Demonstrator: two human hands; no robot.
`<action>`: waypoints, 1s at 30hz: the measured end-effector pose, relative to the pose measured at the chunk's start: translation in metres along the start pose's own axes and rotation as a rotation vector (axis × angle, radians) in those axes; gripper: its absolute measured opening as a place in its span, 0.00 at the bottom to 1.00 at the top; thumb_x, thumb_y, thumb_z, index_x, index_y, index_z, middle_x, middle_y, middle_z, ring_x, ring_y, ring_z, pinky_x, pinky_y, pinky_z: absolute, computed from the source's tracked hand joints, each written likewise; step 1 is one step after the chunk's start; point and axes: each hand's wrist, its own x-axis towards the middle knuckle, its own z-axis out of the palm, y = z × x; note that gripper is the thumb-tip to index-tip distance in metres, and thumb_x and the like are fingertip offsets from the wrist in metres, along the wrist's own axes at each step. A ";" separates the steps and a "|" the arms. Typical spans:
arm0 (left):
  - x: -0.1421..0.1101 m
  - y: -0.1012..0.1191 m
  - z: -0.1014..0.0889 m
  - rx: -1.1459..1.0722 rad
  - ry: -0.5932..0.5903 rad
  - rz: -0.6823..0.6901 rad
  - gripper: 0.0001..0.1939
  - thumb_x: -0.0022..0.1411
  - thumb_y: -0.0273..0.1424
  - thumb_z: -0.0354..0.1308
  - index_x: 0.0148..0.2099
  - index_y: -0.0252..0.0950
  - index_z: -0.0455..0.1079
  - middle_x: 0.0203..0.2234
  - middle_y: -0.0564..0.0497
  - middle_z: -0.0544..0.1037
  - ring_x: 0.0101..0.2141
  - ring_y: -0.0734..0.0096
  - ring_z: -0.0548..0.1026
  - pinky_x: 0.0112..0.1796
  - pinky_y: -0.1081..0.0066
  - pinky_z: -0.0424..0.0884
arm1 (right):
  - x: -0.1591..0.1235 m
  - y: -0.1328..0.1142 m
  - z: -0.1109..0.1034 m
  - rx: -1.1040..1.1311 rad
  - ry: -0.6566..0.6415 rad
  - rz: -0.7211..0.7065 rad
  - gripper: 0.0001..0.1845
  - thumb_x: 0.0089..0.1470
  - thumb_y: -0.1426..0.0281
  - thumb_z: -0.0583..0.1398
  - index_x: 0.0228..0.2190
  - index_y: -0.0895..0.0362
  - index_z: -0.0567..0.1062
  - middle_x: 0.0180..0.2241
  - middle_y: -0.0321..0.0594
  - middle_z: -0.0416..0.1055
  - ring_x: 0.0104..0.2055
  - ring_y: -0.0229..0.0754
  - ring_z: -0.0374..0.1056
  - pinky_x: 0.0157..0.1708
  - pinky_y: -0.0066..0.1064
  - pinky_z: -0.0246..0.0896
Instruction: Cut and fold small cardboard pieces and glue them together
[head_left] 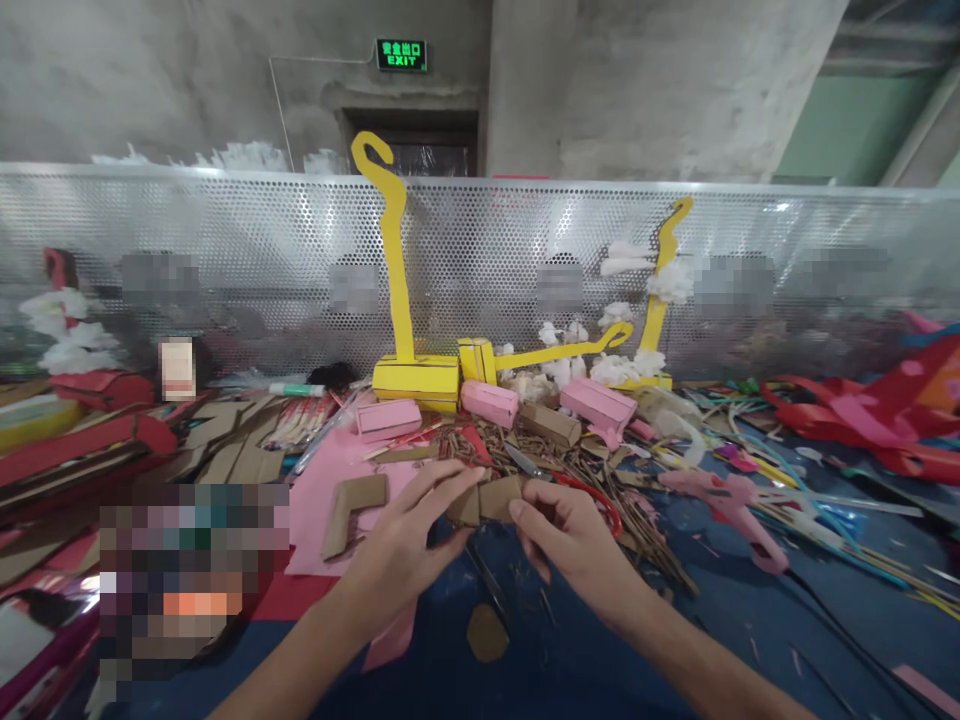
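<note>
Between my two hands is a small brown piece of cardboard (pixel 499 499) with a crease or seam down it. My left hand (pixel 409 530) grips its left end, fingers over the top and thumb below. At the right edge, my right hand (pixel 568 528) pinches it between thumb and fingers. Just behind lie scissors (pixel 525 462) with red handles, partly hidden by my right hand. Under the cardboard, a dark slim tool (pixel 487 580) and a rounded cardboard scrap (pixel 487 633) rest on the blue table. An angled cardboard piece (pixel 346 512) lies on pink paper (pixel 304 540) left of my left hand.
A pink glue gun (pixel 724 505) with a black cord lies at right. Behind the hands are cardboard scraps (pixel 660 540), pink boxes (pixel 598 404) and a yellow box with a tall hook (pixel 416 378). A perforated metal screen (pixel 465 260) stands along the back.
</note>
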 end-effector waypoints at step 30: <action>0.004 0.007 -0.004 -0.013 0.110 0.065 0.26 0.60 0.31 0.67 0.59 0.43 0.68 0.48 0.48 0.78 0.50 0.63 0.76 0.54 0.62 0.72 | -0.006 -0.003 0.001 -0.045 -0.029 -0.010 0.22 0.64 0.57 0.55 0.22 0.54 0.62 0.17 0.28 0.61 0.15 0.32 0.57 0.17 0.24 0.51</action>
